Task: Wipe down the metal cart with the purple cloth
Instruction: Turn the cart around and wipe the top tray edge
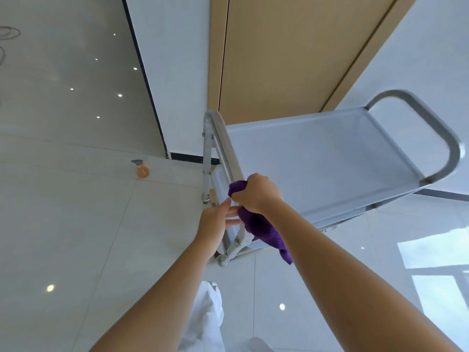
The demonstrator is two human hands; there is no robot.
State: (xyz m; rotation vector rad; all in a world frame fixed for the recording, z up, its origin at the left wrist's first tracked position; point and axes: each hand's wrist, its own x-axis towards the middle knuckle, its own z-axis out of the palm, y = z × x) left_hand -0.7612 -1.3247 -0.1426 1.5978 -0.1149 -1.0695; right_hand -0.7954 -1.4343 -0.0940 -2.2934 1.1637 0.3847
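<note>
Head view: right hand fisted round the purple cloth, bunched against the near handle rail of the metal cart; loose end hangs below the wrist. Left hand beside it, fingers straight, tips touching the cloth and rail. Orange spray bottle stands on floor tiles, well apart.

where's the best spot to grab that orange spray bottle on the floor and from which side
Take the orange spray bottle by the narrow neck just under its grey trigger head, coming down from above. It appears to stand upright on the floor tiles with open floor around it, left of the metal cart, and the nozzle points left, so close in from the right. It is too small to judge finer detail.
</note>
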